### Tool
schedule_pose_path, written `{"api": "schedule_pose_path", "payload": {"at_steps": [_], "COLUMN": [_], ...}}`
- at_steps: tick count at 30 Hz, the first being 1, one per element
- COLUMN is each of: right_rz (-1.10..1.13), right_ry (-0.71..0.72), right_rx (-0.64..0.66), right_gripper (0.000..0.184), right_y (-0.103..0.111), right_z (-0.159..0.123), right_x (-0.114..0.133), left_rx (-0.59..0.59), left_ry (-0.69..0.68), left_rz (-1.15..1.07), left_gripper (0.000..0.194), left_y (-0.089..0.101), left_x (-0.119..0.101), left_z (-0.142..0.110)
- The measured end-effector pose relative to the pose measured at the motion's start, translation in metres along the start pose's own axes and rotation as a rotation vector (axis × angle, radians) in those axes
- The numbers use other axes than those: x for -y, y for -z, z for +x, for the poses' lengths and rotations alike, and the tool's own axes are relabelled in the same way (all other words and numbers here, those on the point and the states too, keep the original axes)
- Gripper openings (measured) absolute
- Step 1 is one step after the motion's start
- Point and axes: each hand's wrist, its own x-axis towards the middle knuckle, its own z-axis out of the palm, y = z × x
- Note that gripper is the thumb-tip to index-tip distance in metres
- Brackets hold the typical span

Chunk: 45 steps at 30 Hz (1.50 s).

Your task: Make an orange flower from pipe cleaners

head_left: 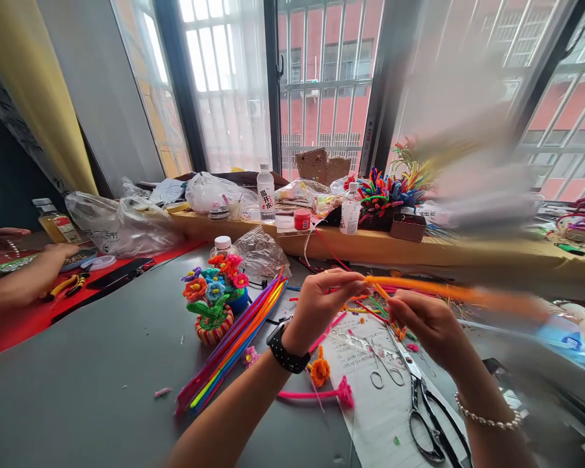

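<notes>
An orange pipe cleaner (419,283) is held in the air above the table, bent near my fingers, its long end blurring off to the right. My left hand (312,305), with a black watch at the wrist, pinches it at the bend. The thumb and fingers of my right hand (429,325) are closed on its shorter part. Below lie large black-handled scissors (416,374), small scissors (377,378) and a sheet of written paper (365,422). An orange fuzzy flower (320,372) and a pink flower (344,392) on a stem rest left of the paper.
A bundle of coloured pipe cleaners (238,344) lies beside a striped pot (214,330) of fuzzy flowers. Bottles (266,198), bags and more pipe cleaners (390,195) line the window ledge. At far left, another person's hands (43,263) work over a red cloth (4,331).
</notes>
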Motion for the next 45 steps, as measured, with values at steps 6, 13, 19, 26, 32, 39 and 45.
{"api": "schedule_pose_path", "payload": {"at_steps": [6,13,19,26,32,39,45], "right_rz": [-0.387,-0.658,-0.537,0.021,0.543,0.509,0.234], "right_ry": [0.219,0.301,0.248,-0.06,-0.281,-0.166,-0.029], "right_rx": [-0.006,-0.102,-0.084,0.177,0.258,-0.154,0.0], "right_gripper": [0.032,0.028,0.029,0.037,0.04,0.035,0.034], "right_y": [-0.009,-0.006,0.005,0.018,0.002,0.007,0.022], "right_z": [-0.004,-0.013,-0.013,-0.005,-0.002,0.002,-0.007], "right_x": [0.021,0.033,0.037,-0.008,-0.033,-0.026,-0.02], "left_rx": [-0.139,0.078,0.303,0.57,0.521,0.331,0.47], "left_ry": [-0.008,-0.148,-0.388,-0.43,-0.172,0.448,0.631], "left_rz": [0.295,0.718,0.919,0.706,0.311,-0.205,-0.367], "left_gripper": [0.016,0.013,0.018,0.016,0.013,0.017,0.017], "left_y": [0.0,0.001,0.005,0.005,0.007,0.007,0.014], "left_x": [0.011,0.011,0.003,-0.004,-0.003,0.006,0.024], "left_z": [0.003,0.0,-0.004,-0.002,0.003,0.006,0.012]}}
